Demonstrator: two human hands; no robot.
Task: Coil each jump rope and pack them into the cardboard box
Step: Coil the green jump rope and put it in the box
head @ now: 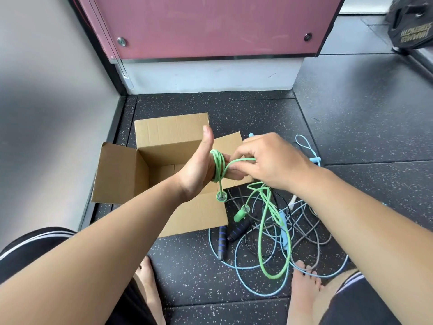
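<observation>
A green jump rope (271,233) is wound in a few turns round the fingers of my left hand (201,170), thumb up, over the open cardboard box (117,174). One green end piece dangles below that hand. My right hand (267,160) pinches the green cord just right of the coil. The cord's loose part hangs to the floor by a green handle (240,215). Light blue (253,289), grey and black ropes lie tangled there, with two black handles with blue rings (222,242).
The box stands on speckled black rubber flooring with its flaps open, close to a grey wall on the left and a pink panel behind. My bare feet (304,292) rest at the tangle's near edge. A black weight plate (410,22) sits far right.
</observation>
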